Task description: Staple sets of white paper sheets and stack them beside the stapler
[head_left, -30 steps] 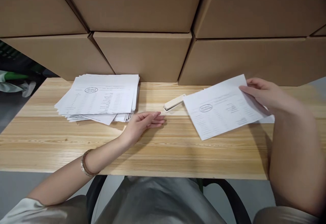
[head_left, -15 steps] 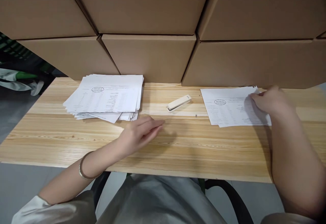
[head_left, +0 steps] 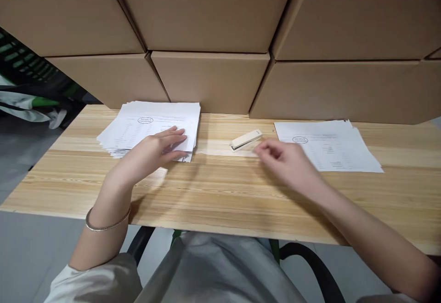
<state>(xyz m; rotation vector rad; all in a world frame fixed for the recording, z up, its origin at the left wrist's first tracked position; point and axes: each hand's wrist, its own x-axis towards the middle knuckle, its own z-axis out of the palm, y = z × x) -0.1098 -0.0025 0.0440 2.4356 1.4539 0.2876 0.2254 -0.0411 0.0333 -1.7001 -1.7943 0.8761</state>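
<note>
Along my desk's (head_left: 213,202) far edge, the stack (head_left: 158,112) lies left, the pile (head_left: 334,153) right. My left hand (head_left: 146,156) has spread fingers atop the stack, likely steadying it; my right hand (head_left: 289,162) curls, hold unclear, near the stapler (head_left: 245,140), handily central.

The left hand (head_left: 153,150), which hung above the worktop (head_left: 213,206) between the left stack (head_left: 119,126) and the stapler (head_left: 246,140), has moved over to that stack; its fingers are now spread over the top sheet, covering part of the print. The right hand (head_left: 285,161) was holding a sheet tilted in the air a second ago, then had it down at the right stack (head_left: 344,149). Now it has let go and swung inward, its fingers curled near the stapler's right end. The sheet lies flat on the right stack, whose right edge has come uncovered.
</note>
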